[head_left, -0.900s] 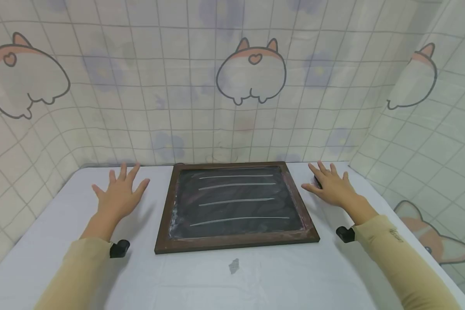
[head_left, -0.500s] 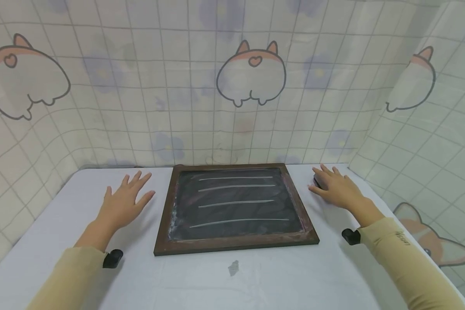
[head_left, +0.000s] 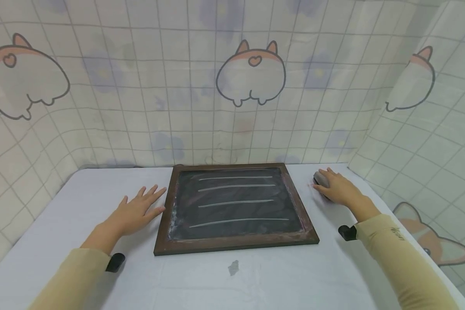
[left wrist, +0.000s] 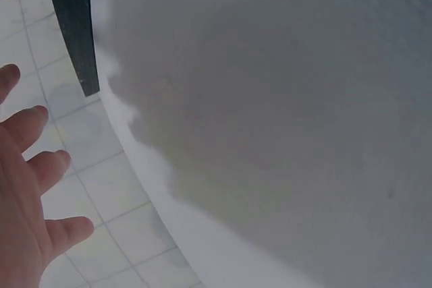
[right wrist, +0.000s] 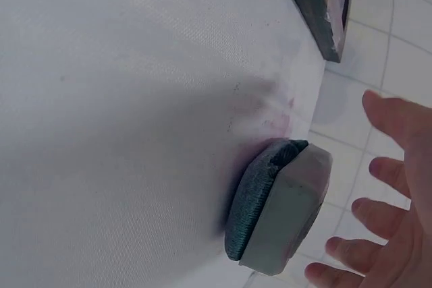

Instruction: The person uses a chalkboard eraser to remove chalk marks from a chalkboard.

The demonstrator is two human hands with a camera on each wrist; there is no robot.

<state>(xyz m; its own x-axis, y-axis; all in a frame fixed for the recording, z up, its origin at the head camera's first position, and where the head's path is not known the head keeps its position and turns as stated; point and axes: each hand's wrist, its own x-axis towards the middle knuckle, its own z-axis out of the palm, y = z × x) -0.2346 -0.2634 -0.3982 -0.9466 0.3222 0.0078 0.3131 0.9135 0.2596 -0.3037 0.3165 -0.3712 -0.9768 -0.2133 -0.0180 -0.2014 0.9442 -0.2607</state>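
A wood-framed chalkboard (head_left: pixel 240 210) lies on the white table, with several white chalk lines drawn across it. My left hand (head_left: pixel 133 215) is spread over the table, its fingertips overlapping the board's left frame in the head view. To the right of the board is a chalkboard eraser (right wrist: pixel 287 210) with a grey-white back and a dark cloth pad resting against the table. My right hand (head_left: pixel 339 189) hovers over this eraser, partly covering it in the head view. In the right wrist view its fingers (right wrist: pixel 378 217) are parted and a gap shows between them and the eraser.
A curtain (head_left: pixel 139 107) with a grid and cartoon dogs surrounds the table (head_left: pixel 201 280) at the back and sides. Pinkish chalk dust (right wrist: pixel 273 123) marks the tabletop beside the eraser. A grey patch (head_left: pixel 234 267) shows in front of the board.
My left hand has moved right and toward me, up to the board's left edge. My right hand has shifted slightly right and nearer, uncovering more of the eraser.
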